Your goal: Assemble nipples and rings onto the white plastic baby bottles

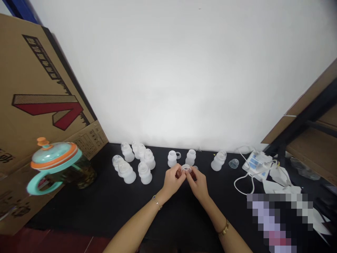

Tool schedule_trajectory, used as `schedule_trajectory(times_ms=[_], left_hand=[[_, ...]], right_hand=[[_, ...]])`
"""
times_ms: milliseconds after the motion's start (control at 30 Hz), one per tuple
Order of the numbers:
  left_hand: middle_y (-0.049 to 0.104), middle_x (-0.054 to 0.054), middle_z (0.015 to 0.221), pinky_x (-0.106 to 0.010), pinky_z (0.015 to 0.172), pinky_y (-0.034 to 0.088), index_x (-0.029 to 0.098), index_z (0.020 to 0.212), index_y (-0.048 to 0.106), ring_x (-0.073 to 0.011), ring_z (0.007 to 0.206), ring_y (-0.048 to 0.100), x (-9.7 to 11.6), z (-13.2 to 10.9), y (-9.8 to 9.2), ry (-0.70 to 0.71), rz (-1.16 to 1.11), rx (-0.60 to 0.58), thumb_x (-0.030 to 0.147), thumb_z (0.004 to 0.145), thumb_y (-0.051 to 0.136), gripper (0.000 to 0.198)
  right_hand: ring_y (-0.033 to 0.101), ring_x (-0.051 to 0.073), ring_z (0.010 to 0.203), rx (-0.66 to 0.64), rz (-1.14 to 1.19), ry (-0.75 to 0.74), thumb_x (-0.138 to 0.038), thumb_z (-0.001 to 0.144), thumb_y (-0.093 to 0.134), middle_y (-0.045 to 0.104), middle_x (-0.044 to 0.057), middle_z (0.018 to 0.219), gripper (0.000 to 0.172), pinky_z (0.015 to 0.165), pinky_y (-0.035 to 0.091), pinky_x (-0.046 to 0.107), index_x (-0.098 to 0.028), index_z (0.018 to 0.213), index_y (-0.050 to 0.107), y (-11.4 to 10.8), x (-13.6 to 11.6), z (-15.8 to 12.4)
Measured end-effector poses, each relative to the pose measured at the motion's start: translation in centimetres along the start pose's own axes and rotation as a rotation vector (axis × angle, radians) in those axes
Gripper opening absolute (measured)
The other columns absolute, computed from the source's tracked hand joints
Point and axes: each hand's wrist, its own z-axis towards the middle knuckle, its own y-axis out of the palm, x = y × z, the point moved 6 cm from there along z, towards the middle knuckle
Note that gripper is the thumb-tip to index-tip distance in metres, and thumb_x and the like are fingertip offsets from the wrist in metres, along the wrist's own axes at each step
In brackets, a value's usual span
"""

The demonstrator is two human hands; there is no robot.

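Observation:
My left hand (173, 178) and my right hand (197, 181) meet in front of me, fingertips pinching a white bottle collar ring (186, 168) from both sides. Whether a teat sits inside the ring is too small to tell. Just behind stand two white baby bottles without tops, one to the left (172, 159) and one to the right (190, 157). Beside the left one is another pale ring (178, 155). A clear piece (195, 168) shows partly behind my right fingers.
Several capped baby bottles (126, 173) cluster at left; another bottle (218, 161) stands at right, near a clear dome cap (233, 163). A large lidded jug (56, 165) stands far left before a cardboard box (39, 84). White cables (243, 191) and a white-and-blue box (255, 164) lie right.

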Motion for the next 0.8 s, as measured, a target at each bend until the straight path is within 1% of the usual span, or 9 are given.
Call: schedule_trajectory(times_ms=[600, 800], left_hand=[[0.042, 0.006, 0.057, -0.021, 0.054, 0.032, 0.019, 0.068, 0.045, -0.0084, 0.052, 0.040, -0.09, 0.01, -0.04, 0.016, -0.030, 0.002, 0.033, 0.091, 0.054, 0.028], [0.043, 0.006, 0.058, -0.021, 0.054, 0.033, 0.019, 0.068, 0.046, -0.0086, 0.053, 0.041, 0.04, -0.05, -0.11, 0.014, -0.017, 0.005, 0.033, 0.090, 0.054, 0.027]], right_hand=[[0.061, 0.017, 0.065, -0.009, 0.002, -0.002, -0.038, 0.097, 0.052, 0.071, 0.003, 0.079, 0.025, 0.061, 0.047, 0.025, -0.020, 0.098, 0.070, -0.04, -0.14, 0.05], [0.063, 0.017, 0.068, -0.016, 0.013, -0.005, -0.038, 0.098, 0.053, 0.071, 0.003, 0.082, 0.024, 0.064, 0.047, 0.025, -0.021, 0.098, 0.069, -0.03, -0.17, 0.08]])
